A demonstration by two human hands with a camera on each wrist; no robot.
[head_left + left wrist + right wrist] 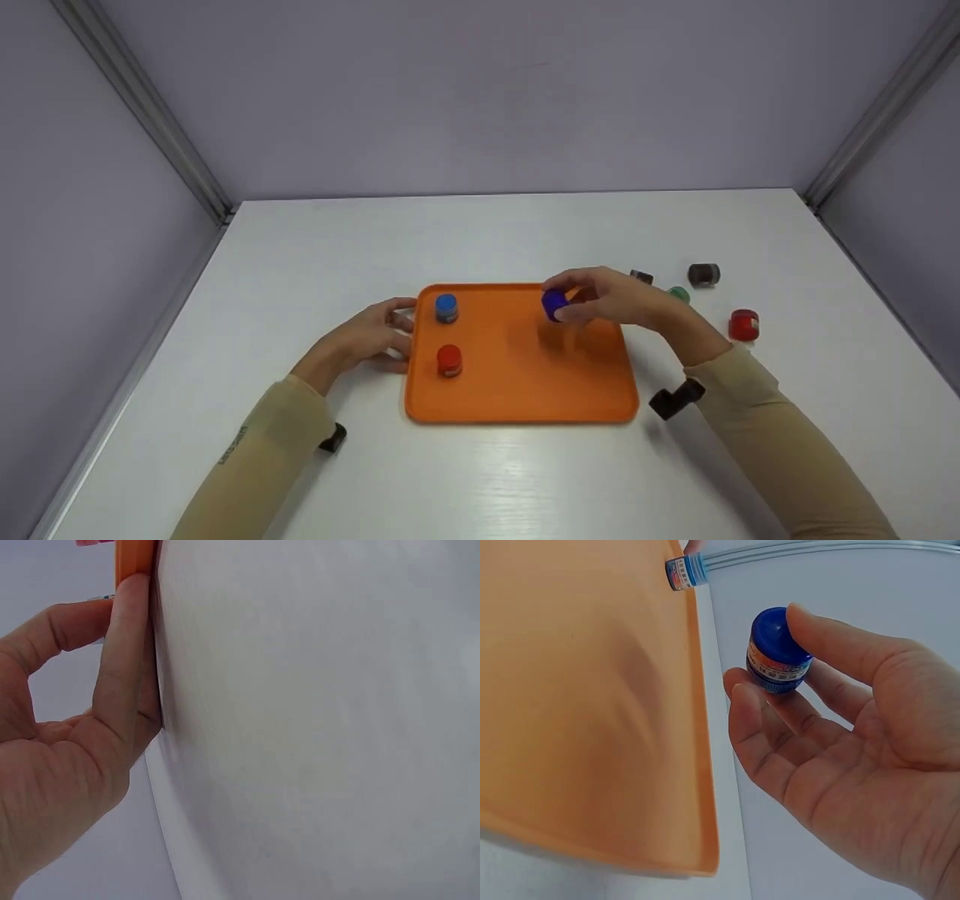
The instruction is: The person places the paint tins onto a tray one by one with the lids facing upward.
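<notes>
Here the right hand (611, 300) pinches a dark blue jar (554, 304) above the orange tray (525, 390) while the left hand (375, 337), fingers spread, steadies its edge; next, I judge, the jar needs lowering onto a bare spot.

- I see a white table (525, 232) with a faint wood grain.
- Plain lilac-grey walls (480, 90) close it in on three sides.
- Metal rails (142, 105) run along the corners.
- Light is soft and even.

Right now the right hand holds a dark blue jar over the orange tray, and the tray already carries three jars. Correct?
Not quite: the orange tray carries two jars, the light blue jar and the red jar, as the head view shows. The right hand does hold the dark blue jar.
</notes>
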